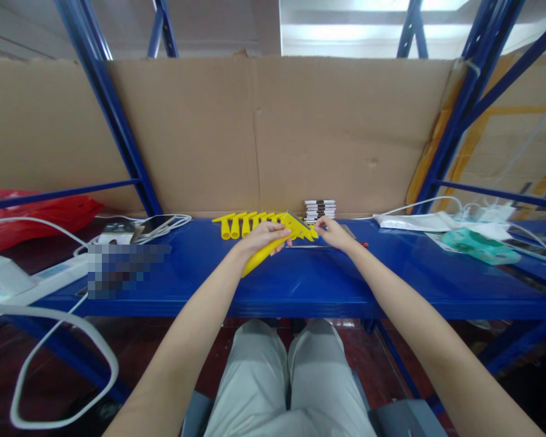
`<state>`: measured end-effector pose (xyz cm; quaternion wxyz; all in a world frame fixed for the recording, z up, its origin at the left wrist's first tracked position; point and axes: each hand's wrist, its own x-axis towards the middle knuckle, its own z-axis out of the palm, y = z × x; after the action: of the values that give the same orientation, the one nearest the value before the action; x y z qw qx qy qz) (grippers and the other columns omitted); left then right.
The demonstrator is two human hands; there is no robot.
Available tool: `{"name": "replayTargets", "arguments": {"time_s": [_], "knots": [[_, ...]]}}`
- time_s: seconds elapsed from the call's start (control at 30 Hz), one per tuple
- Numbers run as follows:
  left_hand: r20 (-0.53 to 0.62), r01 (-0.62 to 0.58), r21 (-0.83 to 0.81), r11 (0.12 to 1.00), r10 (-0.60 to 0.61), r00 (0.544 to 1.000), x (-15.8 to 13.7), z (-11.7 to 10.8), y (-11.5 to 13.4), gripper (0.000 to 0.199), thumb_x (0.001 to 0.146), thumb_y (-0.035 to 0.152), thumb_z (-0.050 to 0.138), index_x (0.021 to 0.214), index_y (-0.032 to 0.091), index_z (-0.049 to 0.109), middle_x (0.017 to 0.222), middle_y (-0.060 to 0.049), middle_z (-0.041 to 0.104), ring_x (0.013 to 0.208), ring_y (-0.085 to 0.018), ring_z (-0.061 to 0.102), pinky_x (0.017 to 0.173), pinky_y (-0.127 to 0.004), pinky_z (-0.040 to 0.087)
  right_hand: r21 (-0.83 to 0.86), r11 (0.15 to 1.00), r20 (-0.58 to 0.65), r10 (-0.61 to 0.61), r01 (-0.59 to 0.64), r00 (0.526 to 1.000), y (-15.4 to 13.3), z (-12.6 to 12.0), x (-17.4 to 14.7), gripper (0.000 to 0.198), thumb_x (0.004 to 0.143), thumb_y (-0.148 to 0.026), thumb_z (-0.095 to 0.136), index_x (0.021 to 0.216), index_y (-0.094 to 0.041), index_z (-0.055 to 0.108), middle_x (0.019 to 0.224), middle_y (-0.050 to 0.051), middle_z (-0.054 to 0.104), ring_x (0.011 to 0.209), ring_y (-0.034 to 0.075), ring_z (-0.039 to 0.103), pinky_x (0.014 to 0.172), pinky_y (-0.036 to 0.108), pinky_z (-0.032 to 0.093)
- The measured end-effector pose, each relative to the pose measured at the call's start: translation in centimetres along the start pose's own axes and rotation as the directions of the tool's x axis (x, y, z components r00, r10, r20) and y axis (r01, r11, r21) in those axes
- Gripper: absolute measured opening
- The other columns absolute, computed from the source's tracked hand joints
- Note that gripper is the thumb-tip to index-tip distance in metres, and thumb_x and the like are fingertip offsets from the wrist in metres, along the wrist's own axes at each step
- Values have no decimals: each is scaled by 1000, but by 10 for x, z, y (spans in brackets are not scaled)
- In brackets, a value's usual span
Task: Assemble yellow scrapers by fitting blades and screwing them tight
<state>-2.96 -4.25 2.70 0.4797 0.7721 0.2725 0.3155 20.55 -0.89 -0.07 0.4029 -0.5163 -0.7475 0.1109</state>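
My left hand (268,235) is wrapped round a yellow scraper (260,257), its handle slanting down toward the table's front edge. A grey metal blade (299,220) shows along the scraper's wide head. My right hand (331,232) is at the right end of that head, thumb and fingers pinched together; whatever is between them is too small to make out. Behind my left hand stands a row of several yellow scraper handles (235,227). Just beyond my right hand is a stack of small white packs (319,209) with dark bands. A thin screwdriver with a red handle (364,244) lies partly hidden under my right wrist.
The blue table (295,282) backs onto a cardboard sheet (318,127) between blue posts. White cables and a power strip (50,279) lie at left, near a red bag (36,212). A green plastic packet (480,246) and a white packet (414,221) lie at right.
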Motion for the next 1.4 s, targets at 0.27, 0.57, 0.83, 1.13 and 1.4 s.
{"name": "replayTargets", "arguments": {"time_s": [0.27, 0.57, 0.83, 1.13, 1.4], "knots": [[83, 49, -43, 998, -45, 996, -1, 1, 0, 33, 85, 39, 56, 73, 9, 64, 48, -1, 53, 37, -6, 44, 38, -19, 36, 11, 1000, -7, -7, 7, 1000, -1, 0, -2, 6, 76, -16, 46, 74, -20, 45, 85, 3, 61, 84, 15, 56, 82, 29, 43], [67, 36, 231, 972, -53, 996, 6, 1, -11, 36, 83, 42, 58, 82, 8, 69, 54, -3, 60, 42, -9, 51, 47, -22, 44, 122, 991, -37, -47, 51, 998, 3, 2, 0, 7, 72, -16, 49, 69, -21, 45, 72, 0, 55, 74, 16, 52, 77, 31, 43], [-158, 21, 884, 467, 256, 954, 13, 9, -19, 37, 84, 27, 60, 121, 21, 63, 101, -8, 70, 93, -20, 63, 82, -29, 47, 197, 979, -32, -50, 55, 998, -3, 1, -2, 6, 72, -17, 52, 68, -20, 48, 69, -1, 54, 71, 14, 50, 75, 30, 43], [-150, 108, 966, 234, 168, 974, 10, 23, -11, 42, 91, 32, 49, 132, 27, 53, 109, -8, 65, 100, -21, 61, 82, -29, 47, 336, 938, 9, -93, 85, 996, -8, 5, -4, 10, 70, -19, 59, 66, -19, 50, 67, -2, 55, 66, 12, 51, 69, 26, 43], [-90, 62, 975, 215, 123, 988, 11, 31, -11, 42, 93, 33, 45, 134, 28, 50, 108, -7, 63, 100, -21, 60, 78, -28, 47, 469, 883, 82, -29, -13, 996, -8, 6, -5, 15, 65, -11, 59, 64, -20, 46, 55, -5, 52, 52, 9, 51, 57, 23, 43]]}}
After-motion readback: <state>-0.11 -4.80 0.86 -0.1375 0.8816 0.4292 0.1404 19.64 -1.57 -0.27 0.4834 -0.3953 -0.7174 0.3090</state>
